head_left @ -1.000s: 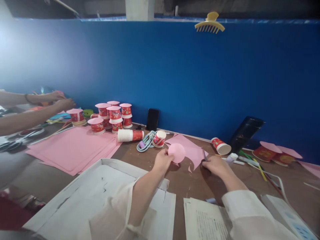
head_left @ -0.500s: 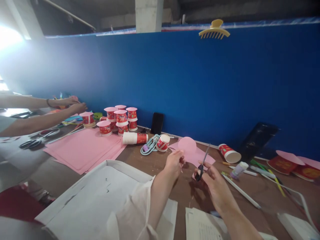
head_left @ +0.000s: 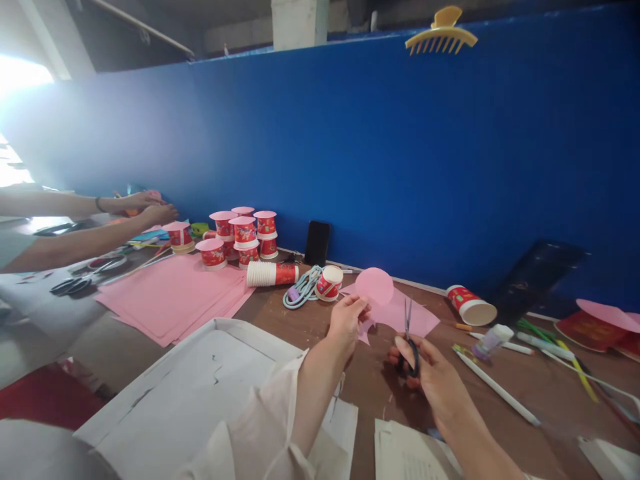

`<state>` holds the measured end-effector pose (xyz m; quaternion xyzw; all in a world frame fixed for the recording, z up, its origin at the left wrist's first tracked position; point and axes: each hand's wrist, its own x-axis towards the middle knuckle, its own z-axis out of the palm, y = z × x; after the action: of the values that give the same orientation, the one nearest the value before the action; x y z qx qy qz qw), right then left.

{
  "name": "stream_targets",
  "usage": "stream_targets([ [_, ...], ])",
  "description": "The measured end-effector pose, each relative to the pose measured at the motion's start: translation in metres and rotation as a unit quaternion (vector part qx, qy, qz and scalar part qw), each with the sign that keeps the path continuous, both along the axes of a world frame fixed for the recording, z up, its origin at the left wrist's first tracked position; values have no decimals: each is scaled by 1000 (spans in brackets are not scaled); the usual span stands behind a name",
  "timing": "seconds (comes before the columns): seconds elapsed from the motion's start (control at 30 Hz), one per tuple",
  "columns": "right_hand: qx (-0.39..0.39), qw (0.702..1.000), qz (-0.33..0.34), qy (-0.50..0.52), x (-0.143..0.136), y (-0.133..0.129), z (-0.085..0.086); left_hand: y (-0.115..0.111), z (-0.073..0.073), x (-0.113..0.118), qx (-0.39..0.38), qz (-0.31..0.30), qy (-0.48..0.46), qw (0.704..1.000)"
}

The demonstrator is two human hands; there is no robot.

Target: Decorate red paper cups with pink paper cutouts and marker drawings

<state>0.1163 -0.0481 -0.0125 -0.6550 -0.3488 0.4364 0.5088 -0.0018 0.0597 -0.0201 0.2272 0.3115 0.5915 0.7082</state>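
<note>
Examining the worktable [head_left: 310, 327], we find the person's left hand [head_left: 351, 319] pinching the lower edge of 1 pink paper disc [head_left: 375, 285] between thumb and fingers. We place the disc near the middle of the table, in front of a pink offcut [head_left: 413, 317] that lies on the brown surface.

We record the right hand [head_left: 420, 363] grasping 1 pair of black-handled scissors [head_left: 412, 357]. The blades point upward and stand slightly parted, apart from the disc and just right of the left hand.

Left of the hands we note a coiled light-blue cord [head_left: 300, 293] with 1 red cup [head_left: 329, 285] just beside it, then a row of nested cups [head_left: 273, 275] lying on its side. Farther left stand red cups topped with pink discs [head_left: 245, 233], some stacked 2 high, behind a pile of pink sheets [head_left: 175, 300]. A dark phone [head_left: 318, 243] leans against the blue partition [head_left: 350, 147].

On the near left we observe a white tray [head_left: 200, 373]; on the near side, printed papers [head_left: 410, 453]. To the right lie 1 tipped cup [head_left: 469, 305], a glue stick [head_left: 493, 341] and a white pen [head_left: 500, 390]. At far left we see a co-worker's hands [head_left: 157, 213] close together; we cannot tell what they hold.
</note>
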Motion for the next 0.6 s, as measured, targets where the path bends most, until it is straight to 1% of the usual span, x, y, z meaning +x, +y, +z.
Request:
stream_targets([
  [0.1,4,1000,-12,29,-3,0,0,-3,2,-2,6,-8,-2,1000],
  [0.23,16,1000,-5,-4,-8,0,-3,-8,4,-1,2,-24,-16,1000],
  [0.3,23,1000,10,-8,-10,1,-6,-11,6,0,2,-38,-17,999],
  [0.47,67,996,41,41,-8,4,-15,-20,10,-1,-10,-52,3,999],
  [0.6,74,995,49,33,-9,3,-14,-24,9,1,-5,-74,-7,997],
])
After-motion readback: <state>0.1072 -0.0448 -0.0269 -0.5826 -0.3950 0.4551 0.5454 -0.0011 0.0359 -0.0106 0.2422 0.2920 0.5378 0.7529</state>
